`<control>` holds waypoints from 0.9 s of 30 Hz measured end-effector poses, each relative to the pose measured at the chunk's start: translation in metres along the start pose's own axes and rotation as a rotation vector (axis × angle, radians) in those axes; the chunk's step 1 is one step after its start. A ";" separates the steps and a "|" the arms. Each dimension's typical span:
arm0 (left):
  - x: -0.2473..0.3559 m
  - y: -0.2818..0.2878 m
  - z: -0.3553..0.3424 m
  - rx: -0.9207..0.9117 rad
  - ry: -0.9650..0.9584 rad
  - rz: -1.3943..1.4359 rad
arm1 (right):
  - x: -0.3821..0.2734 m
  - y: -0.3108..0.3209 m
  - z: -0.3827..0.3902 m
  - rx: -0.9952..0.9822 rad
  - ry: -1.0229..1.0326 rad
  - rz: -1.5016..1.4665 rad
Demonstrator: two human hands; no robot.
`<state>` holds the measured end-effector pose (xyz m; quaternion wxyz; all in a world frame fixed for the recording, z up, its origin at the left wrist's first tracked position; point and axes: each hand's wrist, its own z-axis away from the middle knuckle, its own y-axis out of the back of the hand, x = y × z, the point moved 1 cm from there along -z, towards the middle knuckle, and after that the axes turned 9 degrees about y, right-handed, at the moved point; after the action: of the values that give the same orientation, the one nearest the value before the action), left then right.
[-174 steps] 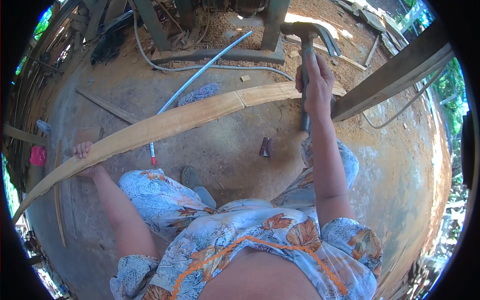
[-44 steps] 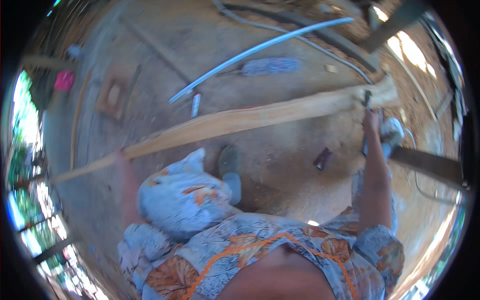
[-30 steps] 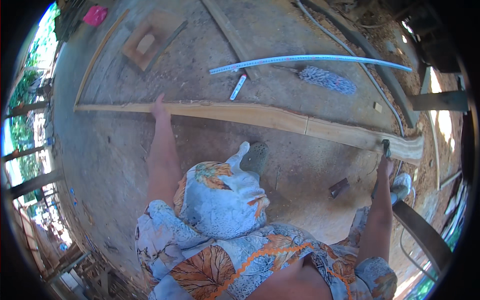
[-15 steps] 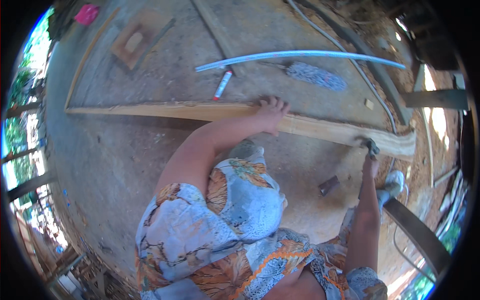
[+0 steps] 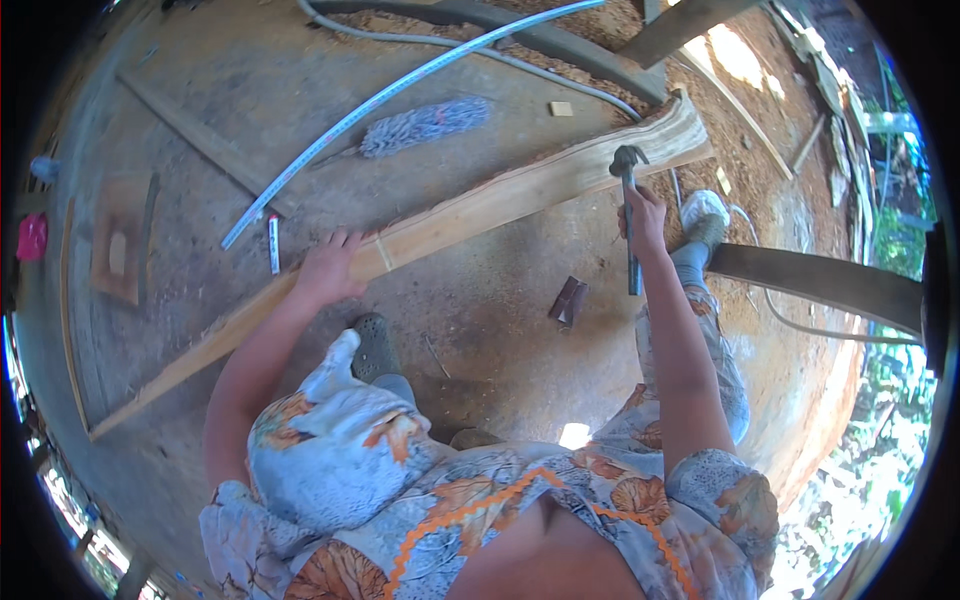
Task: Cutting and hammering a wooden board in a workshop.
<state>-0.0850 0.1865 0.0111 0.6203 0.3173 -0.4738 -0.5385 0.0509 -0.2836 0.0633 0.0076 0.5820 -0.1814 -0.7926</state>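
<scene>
A long, pale wooden plank [image 5: 480,210] runs slantwise from the lower left to the upper right, its far end rough and curved. My left hand [image 5: 332,270] grips it left of the middle, fingers over the far edge, beside a light band across the wood. In my right hand [image 5: 645,220] is a hammer [image 5: 633,245], held by its handle. Its dark metal head overlaps the plank near the rough end; whether they touch I cannot tell. A small dark brown piece [image 5: 568,302] lies on the floor between my hand and the plank.
Beyond the plank lie a pale blue strip [image 5: 380,100], a fluffy grey duster [image 5: 425,127], a marker [image 5: 274,245] and a grey hose [image 5: 430,41]. A wooden post [image 5: 815,283] juts in at right. My feet in clogs stand near the plank.
My view has turned right, so the plank now appears slanted. The hammer has come away from the plank's end and stands more upright in my right hand. My left hand keeps holding the plank.
</scene>
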 end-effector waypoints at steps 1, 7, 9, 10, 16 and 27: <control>0.000 -0.002 0.003 -0.033 -0.021 -0.004 | -0.011 0.006 0.000 0.026 0.003 0.002; -0.023 -0.022 0.038 -0.154 0.125 -0.009 | -0.033 0.029 -0.030 0.145 0.388 -0.216; -0.027 -0.029 0.039 -0.167 0.136 0.004 | -0.028 0.033 -0.035 0.248 0.399 -0.274; -0.029 -0.032 0.039 -0.179 0.152 0.018 | -0.014 0.032 -0.042 0.284 0.367 -0.222; -0.029 -0.046 0.040 -0.087 0.138 -0.071 | 0.064 0.018 -0.052 0.301 -0.049 -0.060; -0.017 -0.035 0.039 -0.105 0.132 -0.028 | 0.055 0.085 -0.119 0.403 0.378 -0.029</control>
<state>-0.1334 0.1995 -0.0109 0.6585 0.3257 -0.3983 -0.5492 0.1262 -0.4089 0.0071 -0.0859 0.7119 -0.3227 -0.6178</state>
